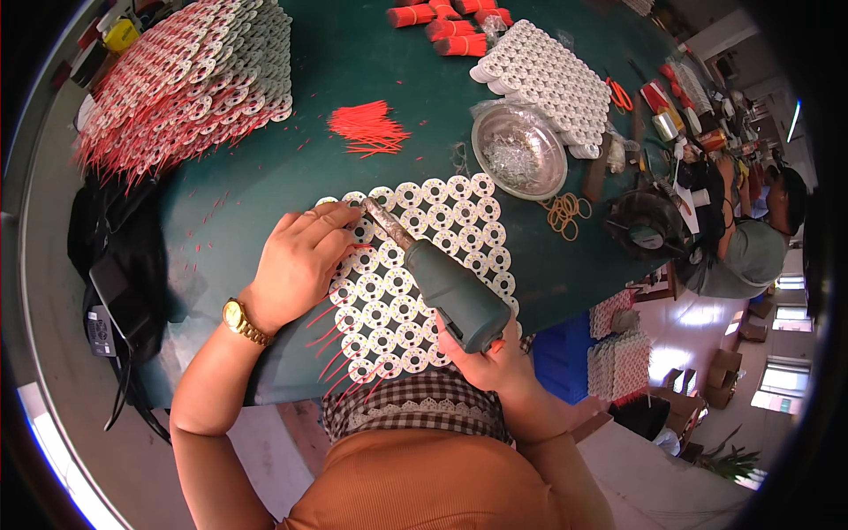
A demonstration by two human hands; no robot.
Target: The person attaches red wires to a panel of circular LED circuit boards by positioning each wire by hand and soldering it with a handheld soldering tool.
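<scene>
A panel of round white circuit boards point(404, 309), each with a central hole, lies before me on the green table. My right hand point(486, 358) grips a dark soldering gun point(455, 291), its metal tip slanting up to the panel's upper left. Beside that tip, my left hand point(305, 256) rests over the panel's left edge, fingers bent and pinched together. Red wires point(360, 246) poke out from under its fingers; the pinch point itself is largely hidden. Several red wires point(331, 331) trail off the panel's lower left boards.
Loose red wires point(367, 128) lie beyond the panel, with red bundles point(459, 40) farther back. Wired panels point(199, 79) are stacked far left, bare panels point(548, 84) far right. A metal bowl point(519, 152) and rubber bands point(565, 215) sit right. Another person point(751, 252) sits at right.
</scene>
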